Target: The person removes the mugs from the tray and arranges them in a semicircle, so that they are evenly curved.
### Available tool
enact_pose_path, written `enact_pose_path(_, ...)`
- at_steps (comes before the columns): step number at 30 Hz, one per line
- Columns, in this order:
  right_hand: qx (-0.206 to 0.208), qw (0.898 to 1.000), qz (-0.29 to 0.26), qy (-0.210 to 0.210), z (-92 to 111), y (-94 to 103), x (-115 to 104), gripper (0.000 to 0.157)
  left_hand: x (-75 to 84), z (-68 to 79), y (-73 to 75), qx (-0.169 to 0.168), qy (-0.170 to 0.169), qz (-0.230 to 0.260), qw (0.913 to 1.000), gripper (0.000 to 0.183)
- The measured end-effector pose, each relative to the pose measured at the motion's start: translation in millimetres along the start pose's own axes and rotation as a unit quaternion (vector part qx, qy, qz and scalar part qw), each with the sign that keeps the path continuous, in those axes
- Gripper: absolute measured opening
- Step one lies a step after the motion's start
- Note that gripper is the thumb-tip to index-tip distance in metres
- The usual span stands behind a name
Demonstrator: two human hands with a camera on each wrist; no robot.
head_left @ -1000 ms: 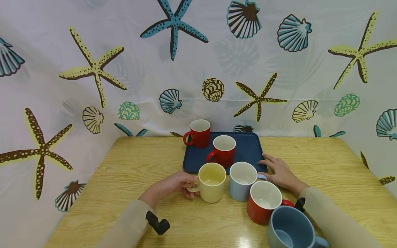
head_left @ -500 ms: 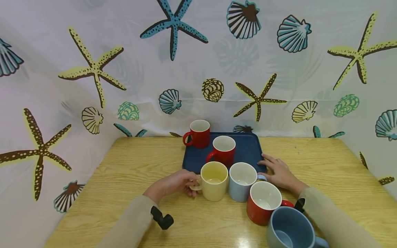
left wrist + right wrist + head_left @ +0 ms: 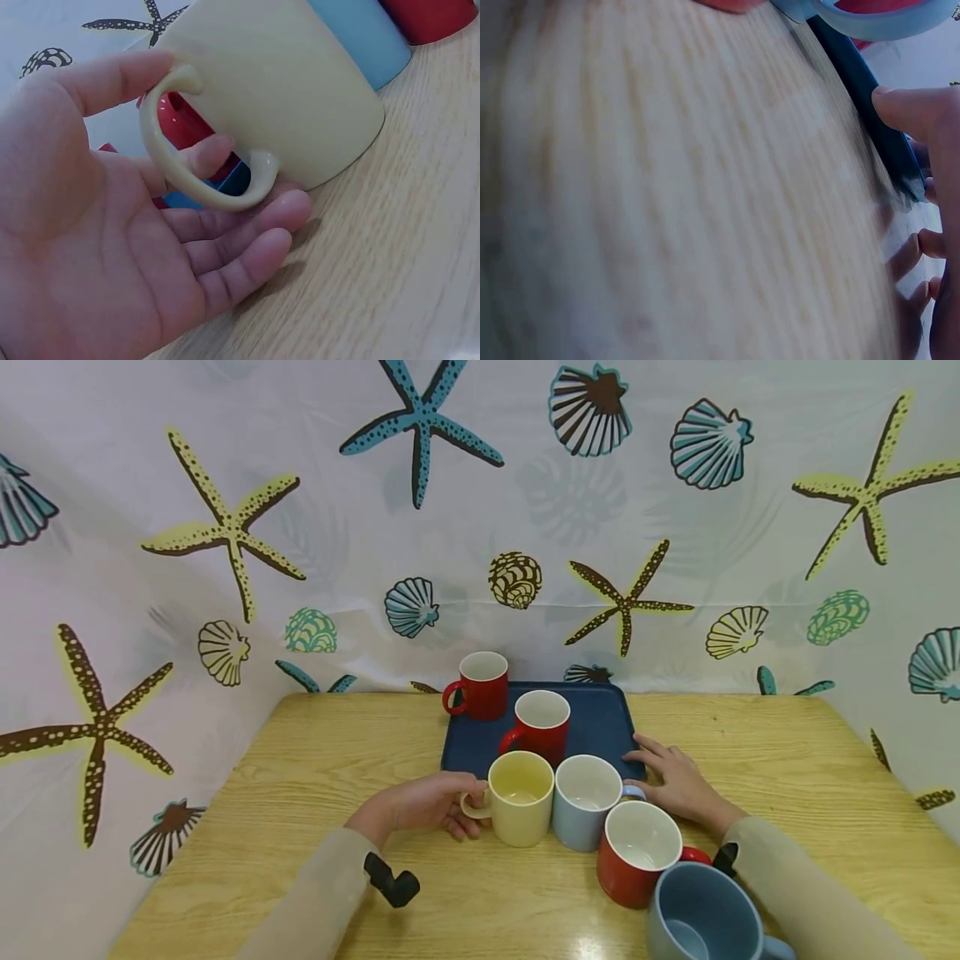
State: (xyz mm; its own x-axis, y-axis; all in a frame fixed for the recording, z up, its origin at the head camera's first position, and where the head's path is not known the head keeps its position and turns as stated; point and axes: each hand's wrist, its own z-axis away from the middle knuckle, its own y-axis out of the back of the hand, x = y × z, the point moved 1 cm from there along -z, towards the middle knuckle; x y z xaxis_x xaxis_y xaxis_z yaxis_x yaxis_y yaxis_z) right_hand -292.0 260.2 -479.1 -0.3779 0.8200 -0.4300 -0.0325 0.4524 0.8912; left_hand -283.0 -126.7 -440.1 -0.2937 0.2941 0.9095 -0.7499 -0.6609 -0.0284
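A pale yellow mug (image 3: 521, 802) stands upright on the table, next to a light blue mug (image 3: 583, 810). My left hand (image 3: 435, 806) is at the yellow mug's handle. In the left wrist view its thumb touches the top of the handle (image 3: 161, 142); one fingertip shows through the loop, and the other fingers lie loosely extended below. My right hand (image 3: 678, 781) rests at the near right corner of a dark blue tray (image 3: 600, 718), thumb and fingers against its edge. Two red mugs (image 3: 483, 687) with white insides stand on the tray.
In front of my right forearm stand a red-and-white mug (image 3: 637, 860) and a large grey-blue mug (image 3: 701, 914). The wooden table (image 3: 337, 735) ends at a cloth backdrop (image 3: 480, 510) printed with shells and starfish.
The yellow mug has shifted right to beside the light blue mug, my left hand moving with it. The left fingers have since loosened at the handle. My right hand has stayed put.
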Motion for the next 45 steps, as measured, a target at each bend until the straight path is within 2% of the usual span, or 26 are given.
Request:
enact_pose_path(4,0.001,1.0,-0.002,-0.001,1,0.7,0,0.049,-5.9,3.5,5.6,0.017,0.011,-0.015,0.9997,0.067)
enact_pose_path(7,0.002,1.0,-0.001,-0.001,1,1.2,1,0.048,-7.7,4.9,9.7,0.042,0.014,-0.025,0.9987,0.078)
enact_pose_path(10,0.004,1.0,-0.001,0.001,1,0.8,1,0.048,-5.3,5.3,12.2,0.067,0.006,-0.029,0.9973,0.077)
enact_pose_path(17,0.002,1.0,-0.001,0.001,0,-1.5,1,0.048,1.4,-2.1,14.9,0.118,-0.041,-0.046,0.9911,0.071)
enact_pose_path(22,0.001,1.0,0.0,0.002,0,-1.6,1,0.049,7.6,-9.2,13.1,0.16,-0.04,-0.046,0.9852,0.07)
enact_pose_path(33,0.002,1.0,0.004,0.005,-1,-0.9,1,0.048,24.7,-30.8,10.9,0.265,-0.039,-0.031,0.9629,0.052)
enact_pose_path(37,0.003,1.0,0.001,0.007,-1,-0.6,1,0.048,31.0,-39.0,9.1,0.277,-0.031,-0.04,0.9594,0.047)
enact_pose_path(45,0.003,1.0,-0.001,0.006,0,0.8,0,0.047,35.7,-52.6,8.2,0.262,-0.014,-0.045,0.9638,0.052)
